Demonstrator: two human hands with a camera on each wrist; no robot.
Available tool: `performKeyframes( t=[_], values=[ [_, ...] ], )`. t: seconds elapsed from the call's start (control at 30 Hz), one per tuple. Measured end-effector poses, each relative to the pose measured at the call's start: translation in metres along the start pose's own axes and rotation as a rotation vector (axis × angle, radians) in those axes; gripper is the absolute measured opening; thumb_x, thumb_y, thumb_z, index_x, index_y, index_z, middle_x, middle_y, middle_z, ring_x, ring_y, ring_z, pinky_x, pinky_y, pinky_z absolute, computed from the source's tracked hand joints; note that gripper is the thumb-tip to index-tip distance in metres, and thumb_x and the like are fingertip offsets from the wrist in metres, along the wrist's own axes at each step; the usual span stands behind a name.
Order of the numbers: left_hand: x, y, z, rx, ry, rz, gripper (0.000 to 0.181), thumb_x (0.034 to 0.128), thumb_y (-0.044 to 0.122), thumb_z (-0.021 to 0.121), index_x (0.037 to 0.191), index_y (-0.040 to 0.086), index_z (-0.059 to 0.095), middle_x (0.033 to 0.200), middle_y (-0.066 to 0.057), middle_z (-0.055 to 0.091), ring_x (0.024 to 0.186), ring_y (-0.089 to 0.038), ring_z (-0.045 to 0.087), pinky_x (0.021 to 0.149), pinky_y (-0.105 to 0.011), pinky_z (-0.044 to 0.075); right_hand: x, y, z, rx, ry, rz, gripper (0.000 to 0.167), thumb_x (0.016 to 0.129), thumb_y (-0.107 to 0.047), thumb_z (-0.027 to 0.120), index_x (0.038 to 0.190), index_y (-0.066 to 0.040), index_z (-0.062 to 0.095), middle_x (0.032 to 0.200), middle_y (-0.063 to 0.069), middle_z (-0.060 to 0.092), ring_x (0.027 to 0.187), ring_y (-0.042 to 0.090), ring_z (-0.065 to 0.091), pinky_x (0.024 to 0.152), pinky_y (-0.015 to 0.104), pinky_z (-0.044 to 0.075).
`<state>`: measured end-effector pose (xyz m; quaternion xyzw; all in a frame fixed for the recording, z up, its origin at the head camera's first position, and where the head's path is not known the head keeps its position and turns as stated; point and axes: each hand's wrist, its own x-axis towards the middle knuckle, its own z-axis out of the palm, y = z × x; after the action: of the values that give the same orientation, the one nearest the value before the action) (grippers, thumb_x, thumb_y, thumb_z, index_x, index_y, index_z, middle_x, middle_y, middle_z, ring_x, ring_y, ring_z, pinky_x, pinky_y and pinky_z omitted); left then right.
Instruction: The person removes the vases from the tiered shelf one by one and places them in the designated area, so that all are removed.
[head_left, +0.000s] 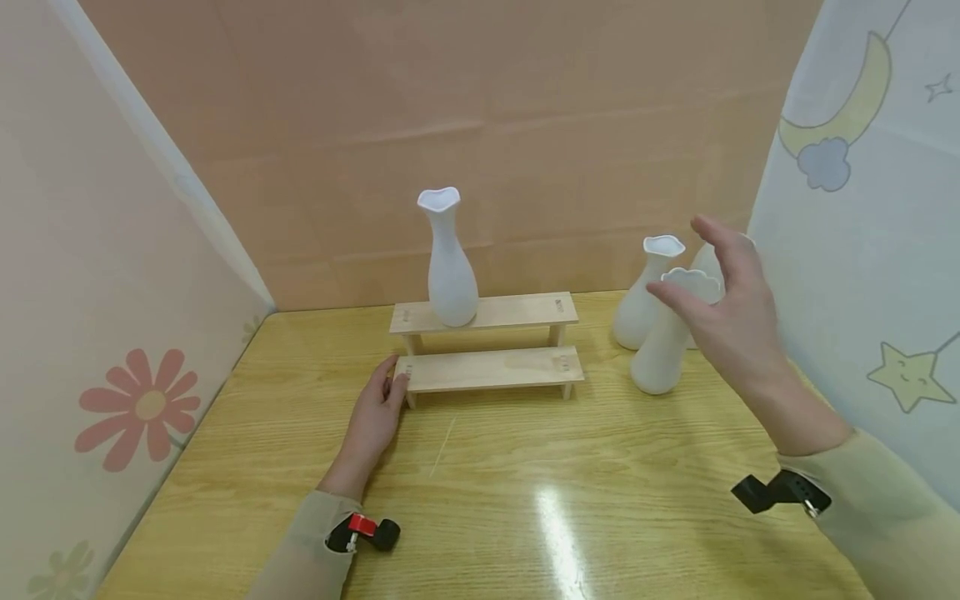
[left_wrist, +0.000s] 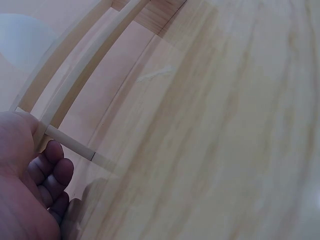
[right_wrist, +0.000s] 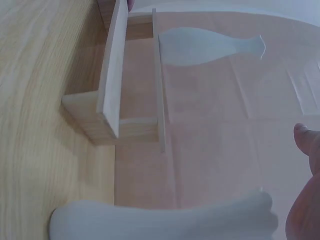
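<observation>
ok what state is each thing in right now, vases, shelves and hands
left hand, gripping the left end of the lower shelf
right hand, open, thumb and fingers spread
lower shelf, standing on its legs
upper shelf, raised, bearing one vase
shelf vase, upright
scalloped vase, upright on the table
vase behind it, upright
far-right vase, mostly hidden
</observation>
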<state>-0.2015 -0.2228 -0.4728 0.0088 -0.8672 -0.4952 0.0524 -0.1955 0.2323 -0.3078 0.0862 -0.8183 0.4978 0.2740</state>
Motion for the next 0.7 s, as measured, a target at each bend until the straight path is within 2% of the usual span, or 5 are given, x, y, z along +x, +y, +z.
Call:
performKeyframes(
  t=[0.2, 0.3, 0.43, 0.53, 0.7],
  values=[
    [0.001, -0.001, -0.001, 0.003, 0.006, 0.009, 0.057, 0.1206, 0.035, 0.049, 0.17, 0.008, 0.039, 0.091, -0.006, 0.052, 0.074, -0.018, 0.048, 0.062, -0.03, 0.041, 0.007, -0.018, 0.023, 0.041, -0.094, -0.032, 0.09, 0.096, -0.015, 0.09, 0.171, -0.03, 0.042, 0.172, -0.004, 0.043, 0.16, 0.013, 0.033, 0.13, 0.031, 0.02],
    [0.001, -0.002, 0.0, 0.006, 0.011, 0.007, 0.057, 0.1203, 0.034, 0.05, 0.17, 0.007, 0.04, 0.091, -0.005, 0.052, 0.074, -0.018, 0.048, 0.063, -0.03, 0.041, 0.012, -0.026, 0.038, 0.097, -0.137, -0.071, 0.09, 0.095, -0.011, 0.09, 0.171, -0.027, 0.043, 0.17, -0.001, 0.045, 0.158, 0.015, 0.036, 0.131, 0.032, 0.022],
    [0.001, -0.003, 0.0, 0.007, 0.018, 0.002, 0.057, 0.1201, 0.033, 0.051, 0.17, 0.007, 0.041, 0.091, -0.005, 0.053, 0.074, -0.018, 0.048, 0.063, -0.031, 0.041, 0.018, -0.036, 0.057, 0.125, -0.209, -0.075, 0.091, 0.097, -0.015, 0.09, 0.172, -0.026, 0.04, 0.17, -0.003, 0.044, 0.159, 0.014, 0.035, 0.13, 0.031, 0.023],
    [0.002, -0.003, 0.0, 0.01, 0.022, 0.001, 0.057, 0.12, 0.034, 0.052, 0.169, 0.008, 0.041, 0.091, -0.005, 0.053, 0.074, -0.018, 0.048, 0.063, -0.03, 0.041, 0.022, -0.043, 0.07, 0.114, -0.265, -0.051, 0.092, 0.098, -0.024, 0.09, 0.173, -0.028, 0.037, 0.171, -0.006, 0.043, 0.16, 0.014, 0.034, 0.13, 0.032, 0.025],
    [0.002, -0.003, 0.002, 0.016, 0.03, -0.004, 0.057, 0.1199, 0.034, 0.052, 0.169, 0.007, 0.042, 0.091, -0.005, 0.053, 0.075, -0.018, 0.049, 0.065, -0.031, 0.042, 0.032, -0.05, 0.097, 0.151, -0.335, -0.064, 0.09, 0.099, -0.024, 0.088, 0.173, -0.022, 0.037, 0.171, -0.004, 0.043, 0.159, 0.017, 0.036, 0.13, 0.036, 0.026]
  ],
)
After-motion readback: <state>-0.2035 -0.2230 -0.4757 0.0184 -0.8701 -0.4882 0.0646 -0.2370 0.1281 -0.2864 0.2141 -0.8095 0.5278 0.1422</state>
